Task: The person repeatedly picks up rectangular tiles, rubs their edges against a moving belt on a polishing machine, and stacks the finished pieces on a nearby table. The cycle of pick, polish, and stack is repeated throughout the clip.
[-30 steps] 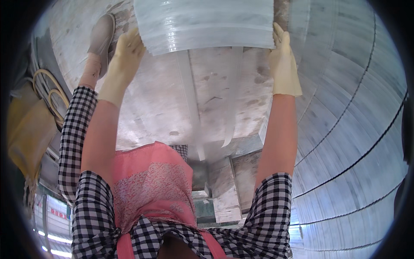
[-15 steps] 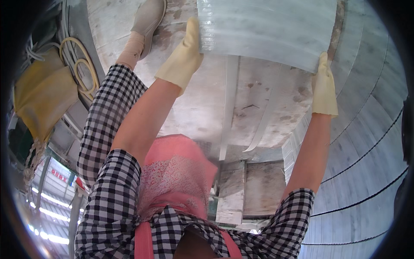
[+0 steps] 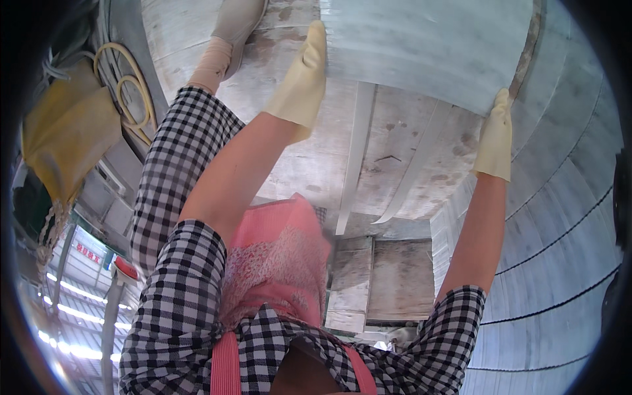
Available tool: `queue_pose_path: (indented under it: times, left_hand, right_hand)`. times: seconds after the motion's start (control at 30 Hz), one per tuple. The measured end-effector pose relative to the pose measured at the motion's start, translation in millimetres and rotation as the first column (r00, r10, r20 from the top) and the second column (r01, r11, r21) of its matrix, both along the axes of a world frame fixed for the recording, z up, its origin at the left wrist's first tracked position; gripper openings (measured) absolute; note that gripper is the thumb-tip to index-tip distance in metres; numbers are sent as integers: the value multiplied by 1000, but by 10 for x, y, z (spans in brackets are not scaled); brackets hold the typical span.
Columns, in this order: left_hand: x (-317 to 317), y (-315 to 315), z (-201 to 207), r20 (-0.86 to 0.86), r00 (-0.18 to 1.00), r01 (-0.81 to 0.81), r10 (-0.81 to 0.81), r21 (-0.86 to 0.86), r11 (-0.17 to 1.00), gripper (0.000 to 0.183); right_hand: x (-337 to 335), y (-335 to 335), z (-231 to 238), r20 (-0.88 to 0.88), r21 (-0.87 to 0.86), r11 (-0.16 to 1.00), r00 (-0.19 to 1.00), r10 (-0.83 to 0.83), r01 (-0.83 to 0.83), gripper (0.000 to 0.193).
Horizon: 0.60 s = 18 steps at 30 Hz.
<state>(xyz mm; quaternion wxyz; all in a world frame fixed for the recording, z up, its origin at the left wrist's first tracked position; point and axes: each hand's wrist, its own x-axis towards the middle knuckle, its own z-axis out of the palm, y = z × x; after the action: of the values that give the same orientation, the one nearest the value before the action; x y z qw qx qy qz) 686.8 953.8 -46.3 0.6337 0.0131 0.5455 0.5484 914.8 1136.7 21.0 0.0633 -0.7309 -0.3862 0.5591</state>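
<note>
A broad, pale translucent sheet (image 3: pixel 421 46), slightly curved in this view, fills the top centre. My left hand (image 3: pixel 306 72), in a cream rubber glove, grips its left edge, where a ridged, layered-looking strip runs. My right hand (image 3: pixel 497 128), gloved alike, is closed at the near right corner, its thumb pointing up along the edge. The fingers of both hands are mostly hidden beneath or behind the sheet. Below it lies a stained, whitish board surface (image 3: pixel 316 164) with pale strips (image 3: pixel 357 151) across it.
Grey-white panels (image 3: pixel 546 276) with dark cords form a wall on the right. My shoe (image 3: pixel 237 23) rests on the boards at upper left. Coiled yellowish hose (image 3: pixel 131 99) and a mustard cloth (image 3: pixel 72 131) hang at left. A box-like wooden recess (image 3: pixel 401 280) lies nearer my body.
The sheet's left edge and my left hand have shifted a little rightward in view. My right hand stays at the corner. Much of the scene has shifted slightly with the camera.
</note>
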Motion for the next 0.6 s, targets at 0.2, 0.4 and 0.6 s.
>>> queue_pose_path:
  times: [0.2,0.4,0.6]
  left_hand:
    - [-337,-52,-81,-30,965,-263,262,-85,961,72]
    - [-176,-19,-230,848,187,-776,495,-181,604,61]
    - [-94,340,-104,276,881,-425,385,102,899,60]
  right_hand:
    - [269,91,-208,-77,48,991,989,127,-124,76]
    - [655,324,-357,123,71,933,931,343,-353,72]
    - [774,368,-544,381,135,756,738,557,-641,62]
